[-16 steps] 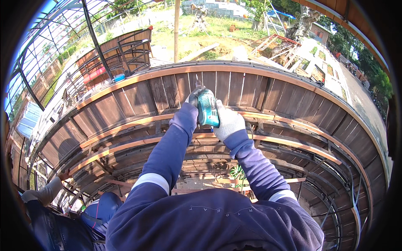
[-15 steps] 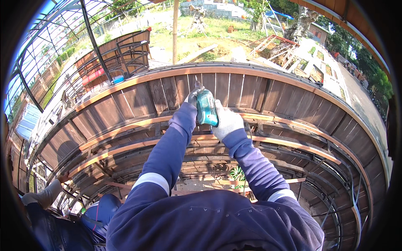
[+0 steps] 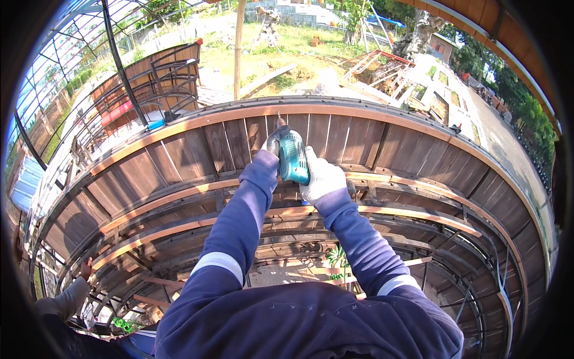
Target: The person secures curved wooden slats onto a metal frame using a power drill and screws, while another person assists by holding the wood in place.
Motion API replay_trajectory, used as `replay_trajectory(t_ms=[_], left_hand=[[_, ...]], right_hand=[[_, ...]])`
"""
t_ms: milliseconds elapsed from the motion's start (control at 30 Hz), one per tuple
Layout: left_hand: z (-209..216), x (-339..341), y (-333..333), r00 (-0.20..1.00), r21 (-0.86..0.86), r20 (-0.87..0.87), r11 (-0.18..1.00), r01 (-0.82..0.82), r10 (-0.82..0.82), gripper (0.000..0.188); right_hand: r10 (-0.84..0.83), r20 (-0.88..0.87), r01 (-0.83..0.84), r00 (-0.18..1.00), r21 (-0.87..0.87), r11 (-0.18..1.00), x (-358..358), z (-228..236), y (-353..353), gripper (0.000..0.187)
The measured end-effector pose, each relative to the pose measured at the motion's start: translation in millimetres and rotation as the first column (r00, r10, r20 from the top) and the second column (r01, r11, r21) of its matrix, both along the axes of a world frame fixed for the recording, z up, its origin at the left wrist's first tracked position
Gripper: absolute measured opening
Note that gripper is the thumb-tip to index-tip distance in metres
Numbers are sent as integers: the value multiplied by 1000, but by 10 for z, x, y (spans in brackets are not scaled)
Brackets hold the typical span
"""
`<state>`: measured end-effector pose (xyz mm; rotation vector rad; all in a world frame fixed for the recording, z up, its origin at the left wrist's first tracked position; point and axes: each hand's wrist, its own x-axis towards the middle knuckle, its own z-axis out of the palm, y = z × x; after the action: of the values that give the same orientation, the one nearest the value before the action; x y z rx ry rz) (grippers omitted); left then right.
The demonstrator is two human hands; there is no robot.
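Both my gloved hands are on a teal power drill (image 3: 293,160) held out in front of me, its bit pointing away. My left hand (image 3: 273,141), in a dark, worn glove, is wrapped round the front of the drill near the chuck. My right hand (image 3: 324,177), in a white knit glove, grips the rear and handle. The bit's tip lies over the orange-brown wooden strip (image 3: 344,111) along the top of a curved plank wall (image 3: 353,140); whether it touches the strip is too small to tell.
Below run curved tiers with wooden strips (image 3: 412,216) and dark metal frames. Another person's arm (image 3: 70,297) reaches onto the structure at lower left. A blue object (image 3: 156,124) rests by the rim at left. A wooden pole (image 3: 239,51) rises beyond the wall.
The drill's tip has come down over the wooden strip, as my view shifted slightly. The other person has moved lower, and a green coiled thing now shows beside them. Both hands keep their hold.
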<state>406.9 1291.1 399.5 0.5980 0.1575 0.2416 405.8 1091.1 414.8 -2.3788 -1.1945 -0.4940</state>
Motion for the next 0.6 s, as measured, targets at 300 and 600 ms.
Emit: replay_trajectory(t_ms=[300, 600], left_hand=[[2, -92, -109, 998, -84, 51, 996, -29, 34, 20], [-85, 20, 33, 995, -142, 86, 988, 63, -51, 21]], right_hand=[[32, -49, -26, 998, 102, 994, 7, -1, 99, 83], [37, -8, -35, 999, 110, 993, 54, -63, 247, 83]])
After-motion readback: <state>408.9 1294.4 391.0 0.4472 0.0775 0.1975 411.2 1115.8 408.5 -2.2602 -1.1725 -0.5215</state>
